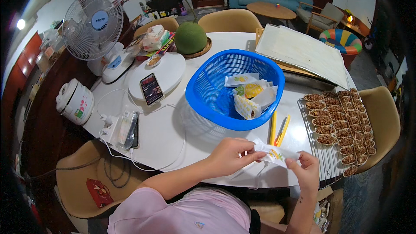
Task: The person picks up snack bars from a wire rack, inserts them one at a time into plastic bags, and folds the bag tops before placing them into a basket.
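Note:
A small white packet with a pineapple print is stretched between my hands above the table's front edge. My left hand pinches one end of it, and my right hand grips the other. Just beyond my hands stands a blue plastic basket holding several similar printed packets. One of those shows a brown filling at its end. A yellow two-armed tool lies between basket and packet, its near part hidden. On my right, a wire cooling rack bears rows of oval pastries with a brown topping.
A stack of trays topped by a white sheet fills the back right. Leftward are a phone on a white turntable, a power strip with loose cables, a rice cooker and a fan. A green melon-like fruit sits behind.

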Demonstrator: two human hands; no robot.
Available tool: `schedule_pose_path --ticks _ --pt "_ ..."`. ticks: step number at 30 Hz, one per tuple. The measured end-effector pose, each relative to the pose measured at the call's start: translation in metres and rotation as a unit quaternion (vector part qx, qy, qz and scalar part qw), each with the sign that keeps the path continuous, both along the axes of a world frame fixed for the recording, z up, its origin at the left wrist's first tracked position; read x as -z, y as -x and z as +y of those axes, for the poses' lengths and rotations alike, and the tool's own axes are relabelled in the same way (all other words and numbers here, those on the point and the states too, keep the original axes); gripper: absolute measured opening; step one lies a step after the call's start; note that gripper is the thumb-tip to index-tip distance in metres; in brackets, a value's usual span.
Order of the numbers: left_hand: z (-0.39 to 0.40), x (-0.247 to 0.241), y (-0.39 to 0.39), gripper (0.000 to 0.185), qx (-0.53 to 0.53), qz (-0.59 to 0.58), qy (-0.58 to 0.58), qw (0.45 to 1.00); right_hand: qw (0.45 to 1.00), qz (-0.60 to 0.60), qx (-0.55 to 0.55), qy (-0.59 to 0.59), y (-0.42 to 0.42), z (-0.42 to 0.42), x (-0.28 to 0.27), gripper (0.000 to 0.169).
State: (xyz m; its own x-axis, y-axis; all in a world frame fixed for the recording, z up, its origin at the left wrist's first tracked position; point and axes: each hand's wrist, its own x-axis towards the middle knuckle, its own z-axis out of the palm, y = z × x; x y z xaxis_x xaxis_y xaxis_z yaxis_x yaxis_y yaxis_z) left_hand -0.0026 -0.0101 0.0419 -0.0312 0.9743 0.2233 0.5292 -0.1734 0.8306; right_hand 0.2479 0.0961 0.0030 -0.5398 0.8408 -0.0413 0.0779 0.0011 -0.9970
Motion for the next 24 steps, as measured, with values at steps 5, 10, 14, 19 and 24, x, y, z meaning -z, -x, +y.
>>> schedule_pose_path --ticks 5,10,14,19,24 --pt "0.009 -0.007 0.005 0.04 0.112 0.106 -0.006 0.988 0.985 0.04 0.072 -0.153 0.021 -0.013 -0.019 0.025" --pt "0.017 -0.011 -0.003 0.038 0.195 0.117 -0.052 0.972 0.983 -0.025 -0.122 -0.132 0.02 -0.029 -0.031 0.016" --pt "0.02 -0.009 -0.015 0.035 0.135 0.031 -0.02 0.99 0.995 0.006 -0.037 -0.095 0.016 -0.031 -0.019 0.008" --pt "0.018 0.005 -0.031 0.033 0.069 -0.081 0.032 0.994 0.972 -0.012 0.056 -0.227 0.031 -0.04 -0.011 0.01" --pt "0.021 0.036 -0.029 0.032 0.059 -0.115 -0.088 0.988 0.977 -0.072 -0.018 -0.199 0.036 -0.041 -0.02 0.008"
